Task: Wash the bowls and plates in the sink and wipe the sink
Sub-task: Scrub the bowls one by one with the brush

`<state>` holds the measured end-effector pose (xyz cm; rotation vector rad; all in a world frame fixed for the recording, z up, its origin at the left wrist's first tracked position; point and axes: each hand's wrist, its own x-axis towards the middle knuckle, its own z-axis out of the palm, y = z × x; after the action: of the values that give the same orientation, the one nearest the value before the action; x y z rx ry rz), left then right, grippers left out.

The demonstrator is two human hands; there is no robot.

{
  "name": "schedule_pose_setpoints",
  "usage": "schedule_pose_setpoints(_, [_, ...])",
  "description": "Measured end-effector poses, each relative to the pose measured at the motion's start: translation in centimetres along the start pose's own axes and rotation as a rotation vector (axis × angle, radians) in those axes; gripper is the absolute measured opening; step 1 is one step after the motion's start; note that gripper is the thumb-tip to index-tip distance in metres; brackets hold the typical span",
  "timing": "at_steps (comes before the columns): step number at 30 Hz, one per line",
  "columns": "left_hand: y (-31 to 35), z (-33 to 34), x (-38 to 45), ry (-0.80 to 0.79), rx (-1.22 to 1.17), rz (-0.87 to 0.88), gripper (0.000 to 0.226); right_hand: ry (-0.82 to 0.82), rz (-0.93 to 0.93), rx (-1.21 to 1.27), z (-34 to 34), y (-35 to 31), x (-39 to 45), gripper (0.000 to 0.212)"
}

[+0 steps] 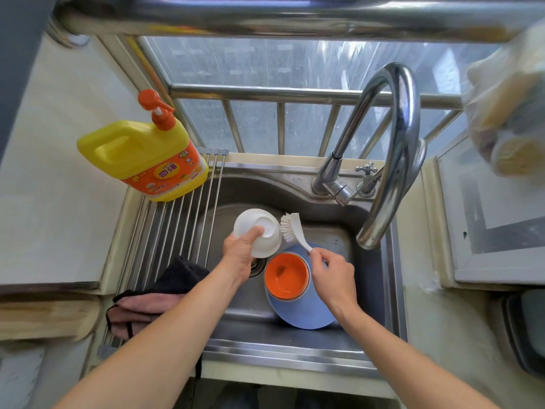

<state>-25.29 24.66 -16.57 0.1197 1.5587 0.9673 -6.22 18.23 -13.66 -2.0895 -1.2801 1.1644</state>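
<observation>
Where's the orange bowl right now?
The orange bowl sits on the blue plate in the sink, centre of the head view, between both hands.

Orange bowl (287, 276) on plate (300, 308) in sink (339, 231); white bowl (259, 236) left of brush (293, 230); rack (165, 231) left with cloth (153, 296), detergent bottle (144, 154) on it; faucet (392, 149) behind right.

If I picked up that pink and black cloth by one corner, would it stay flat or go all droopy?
Probably droopy: the cloth lies crumpled in soft folds on the roll-up rack, and a thin loop dangles off its edge. It looks light, so one hand should lift it easily. Whether it is wet and heavier, the picture does not show.
</observation>
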Motion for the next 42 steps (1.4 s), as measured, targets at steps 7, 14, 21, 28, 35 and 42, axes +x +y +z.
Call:
schedule_pose_setpoints(7, [-2.0, -0.9, -0.7, 0.03, 0.077, -0.07, 0.051, -0.1, -0.07, -0.002, -0.1, 0.3, 0.6, 0.039])
schedule_pose_setpoints(14, [-1.6, -1.6, -1.8, -0.042, 0.384, 0.085, 0.044, -0.104, -0.157, -0.088, -0.6, 0.9, 0.2, 0.031])
schedule_pose_setpoints(21, [-0.6, -3.4, -2.3, -0.143, 0.918, 0.436, 0.046, -0.067, -0.169, -0.196, -0.4, 0.2, -0.2, 0.027])
schedule_pose_setpoints(28, [-1.0, -3.5, -2.8, -0.188, 0.85, 0.471, 0.044, -0.086, -0.193, -0.224, -0.3, -0.3, -0.4, 0.03])
schedule_pose_setpoints(35, [-0.7, -3.7, -2.8, -0.184, 0.52, 0.354, 0.051, -0.104, -0.258, -0.062, -0.4, 0.5, -1.0, 0.024])
schedule_pose_setpoints(42, [-1.2, -3.9, -2.6, -0.192, 0.474, 0.271, 0.051, -0.101, -0.22, -0.078, 0.6, -0.4, -1.1, 0.025])
